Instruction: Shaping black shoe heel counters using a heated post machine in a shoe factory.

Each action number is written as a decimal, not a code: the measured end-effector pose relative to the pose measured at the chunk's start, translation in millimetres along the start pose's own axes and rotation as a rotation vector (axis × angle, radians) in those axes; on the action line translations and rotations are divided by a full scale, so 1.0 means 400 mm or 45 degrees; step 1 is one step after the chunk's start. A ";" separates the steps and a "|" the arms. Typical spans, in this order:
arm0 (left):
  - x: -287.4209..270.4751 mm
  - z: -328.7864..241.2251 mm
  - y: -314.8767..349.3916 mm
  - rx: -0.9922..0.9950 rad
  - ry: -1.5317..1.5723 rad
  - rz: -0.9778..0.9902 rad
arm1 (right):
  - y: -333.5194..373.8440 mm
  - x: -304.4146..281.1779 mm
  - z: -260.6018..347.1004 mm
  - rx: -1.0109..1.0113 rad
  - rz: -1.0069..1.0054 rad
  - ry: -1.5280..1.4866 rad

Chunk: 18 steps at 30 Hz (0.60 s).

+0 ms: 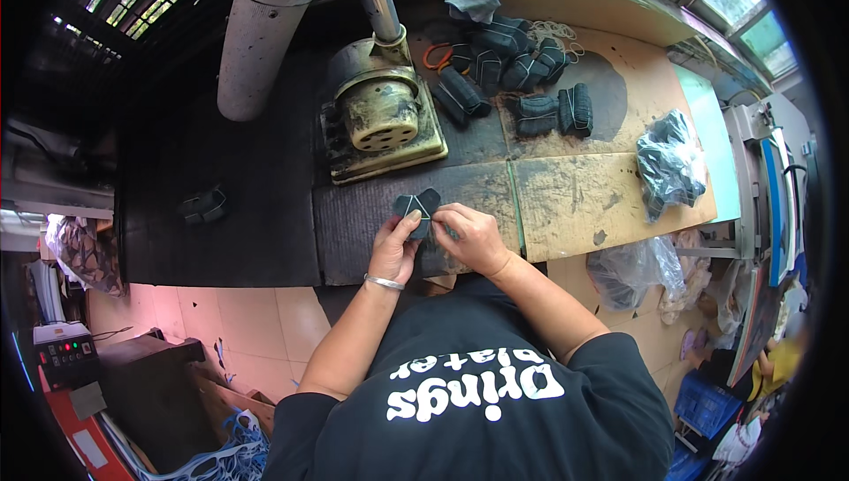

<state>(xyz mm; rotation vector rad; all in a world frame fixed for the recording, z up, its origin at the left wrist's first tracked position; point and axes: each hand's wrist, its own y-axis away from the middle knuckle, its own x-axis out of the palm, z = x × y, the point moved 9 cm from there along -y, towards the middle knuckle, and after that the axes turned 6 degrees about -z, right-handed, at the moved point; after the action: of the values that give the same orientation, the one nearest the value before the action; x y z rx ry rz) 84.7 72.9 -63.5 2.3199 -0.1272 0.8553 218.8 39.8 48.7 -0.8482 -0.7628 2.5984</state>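
Above the table's near edge, my left hand [394, 249] grips a small bundle of dark pieces [428, 200], its thumb pressed on the front. A thin pale band [416, 204] crosses the bundle in a triangle. My right hand [476, 239] is closed at the bundle's right side, fingertips pinched together where the band runs to them. Whether the band is string or elastic is too fine to tell. Farther back on the right lie several similar dark banded bundles [535, 114], near a loose heap of pale loops [555, 36] and orange-handled scissors [435, 57].
A stained cream machine [382, 118] stands just beyond my hands, with a thick grey pipe [265, 48] to its left. One dark bundle [203, 205] lies on the blackened left side of the table. A clear plastic bag of dark pieces [672, 165] rests at the right edge.
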 end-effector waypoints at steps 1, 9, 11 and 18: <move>-0.002 0.003 -0.003 0.002 0.001 0.000 | -0.007 -0.006 0.003 0.027 -0.015 0.049; -0.008 -0.101 0.055 0.877 -0.736 -0.229 | -0.023 0.009 0.005 0.215 -0.012 0.111; -0.005 -0.119 0.073 1.007 -0.901 -0.325 | -0.017 0.029 -0.009 0.236 -0.002 0.105; -0.018 -0.128 0.054 0.987 -0.896 -0.288 | -0.018 0.016 -0.012 0.265 -0.153 -0.137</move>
<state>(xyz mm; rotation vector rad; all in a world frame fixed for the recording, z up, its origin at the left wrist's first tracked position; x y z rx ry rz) 44.6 86.4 -26.8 3.1872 0.2070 -0.1067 217.4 50.4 46.6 -0.5885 -0.5400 2.5756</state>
